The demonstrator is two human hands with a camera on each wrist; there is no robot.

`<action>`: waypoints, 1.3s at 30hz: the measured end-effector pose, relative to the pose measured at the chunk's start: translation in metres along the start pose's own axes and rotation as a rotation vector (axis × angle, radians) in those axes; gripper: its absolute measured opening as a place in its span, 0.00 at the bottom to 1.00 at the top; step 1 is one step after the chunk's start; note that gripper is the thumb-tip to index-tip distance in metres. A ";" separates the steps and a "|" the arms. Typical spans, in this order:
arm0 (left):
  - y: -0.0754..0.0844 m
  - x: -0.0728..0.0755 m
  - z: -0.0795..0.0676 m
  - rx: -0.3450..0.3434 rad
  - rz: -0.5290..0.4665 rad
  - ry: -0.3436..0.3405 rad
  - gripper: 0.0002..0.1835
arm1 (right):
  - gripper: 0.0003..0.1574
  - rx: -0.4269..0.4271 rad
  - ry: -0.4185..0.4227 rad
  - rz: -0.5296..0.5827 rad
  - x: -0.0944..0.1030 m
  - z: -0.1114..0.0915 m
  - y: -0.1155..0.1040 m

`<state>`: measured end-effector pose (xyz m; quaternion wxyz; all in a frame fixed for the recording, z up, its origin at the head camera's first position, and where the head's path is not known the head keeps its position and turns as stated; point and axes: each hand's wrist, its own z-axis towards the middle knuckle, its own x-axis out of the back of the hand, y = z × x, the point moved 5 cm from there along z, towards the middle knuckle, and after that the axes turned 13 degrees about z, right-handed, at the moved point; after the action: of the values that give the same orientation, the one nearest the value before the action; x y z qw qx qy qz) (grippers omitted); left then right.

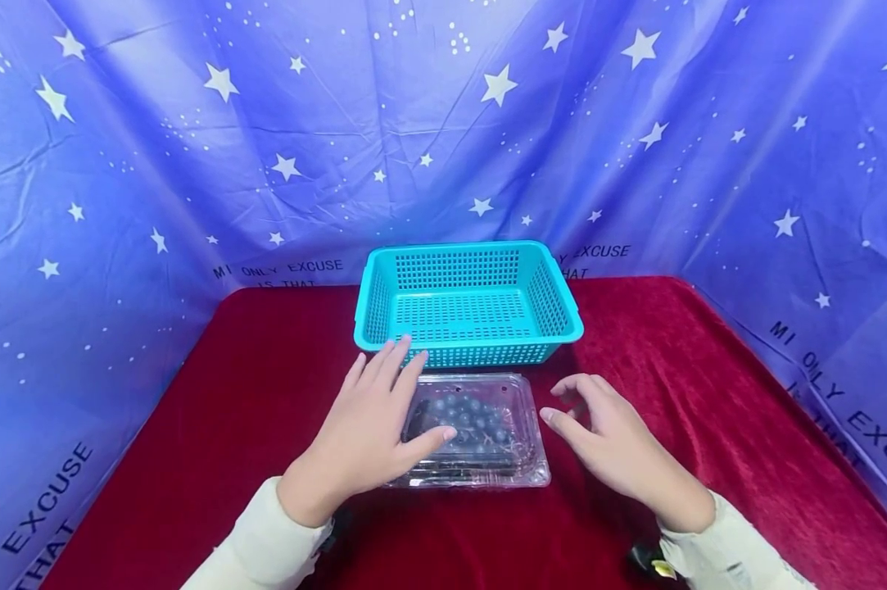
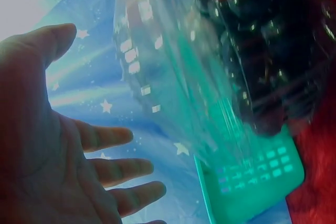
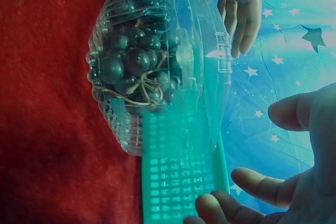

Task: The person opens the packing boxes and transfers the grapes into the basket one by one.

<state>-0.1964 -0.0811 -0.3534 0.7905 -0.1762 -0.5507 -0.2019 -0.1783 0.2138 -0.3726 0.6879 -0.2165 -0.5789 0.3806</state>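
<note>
A clear plastic clamshell box (image 1: 529, 459) lies on the red cloth, its lid looking closed. Dark grapes (image 1: 468, 416) on stems show through it. My left hand (image 1: 362, 426) hovers over the box's left side with fingers spread, covering part of it; in the left wrist view a gap parts hand and box. To the right of the box is my right hand (image 1: 613, 434), fingers loosely bent, thumb apart, holding nothing. The right wrist view shows the grapes (image 3: 134, 59) and thin brown stems close to the box's ribbed wall, apart from the right fingers.
Just behind the box stands a turquoise perforated basket (image 1: 480, 341), with nothing seen inside. Red velvety cloth (image 1: 266, 352) covers the table. A blue curtain (image 1: 414, 106) with white stars hangs behind and along both sides.
</note>
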 end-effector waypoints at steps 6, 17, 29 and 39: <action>0.012 -0.003 0.001 -0.044 0.007 0.024 0.51 | 0.15 -0.005 0.018 0.035 -0.004 -0.003 0.004; 0.047 -0.004 0.004 -0.199 0.036 0.068 0.44 | 0.07 -0.166 -0.089 0.184 -0.017 -0.004 0.019; 0.084 -0.012 0.004 -0.342 0.130 0.084 0.42 | 0.09 -0.243 -0.232 0.462 -0.027 -0.005 0.034; 0.111 -0.012 0.014 -0.416 0.178 0.096 0.37 | 0.11 -0.259 -0.305 0.591 -0.036 -0.011 0.040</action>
<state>-0.1540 0.0228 -0.3662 0.7773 -0.3733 -0.4412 -0.2485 -0.1804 0.2118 -0.4272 0.4206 -0.4009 -0.6305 0.5145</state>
